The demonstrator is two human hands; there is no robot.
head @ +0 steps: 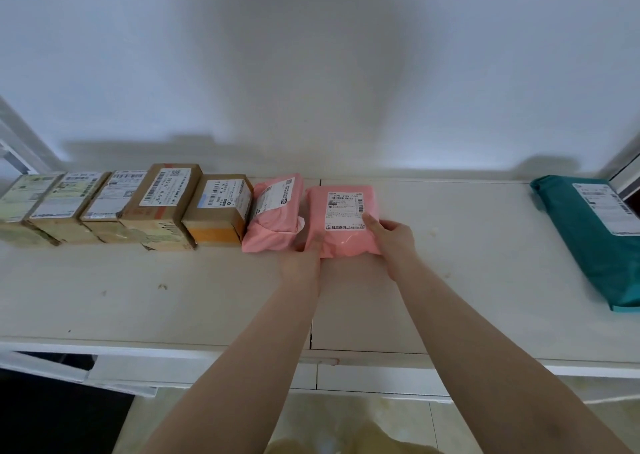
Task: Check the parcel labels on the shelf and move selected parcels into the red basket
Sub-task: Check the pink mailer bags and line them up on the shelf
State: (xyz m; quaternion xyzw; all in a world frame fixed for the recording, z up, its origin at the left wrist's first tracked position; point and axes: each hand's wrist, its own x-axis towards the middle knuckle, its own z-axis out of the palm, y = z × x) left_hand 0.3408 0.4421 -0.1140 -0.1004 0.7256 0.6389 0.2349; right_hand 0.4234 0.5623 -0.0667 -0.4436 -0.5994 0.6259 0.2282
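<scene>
A: Both hands on the pink parcel — left hand grips its near-left corner, right hand pinches the right edge, thumb on the label.

B: Risk?

A: Slick poly bag, could slip; second pink parcel touching on the left may drag along the shelf. Basket not in view.

I see soft, dim light from above, gray shadows on the back wall, bent lines at the edges, and everything a little blurry.
</scene>
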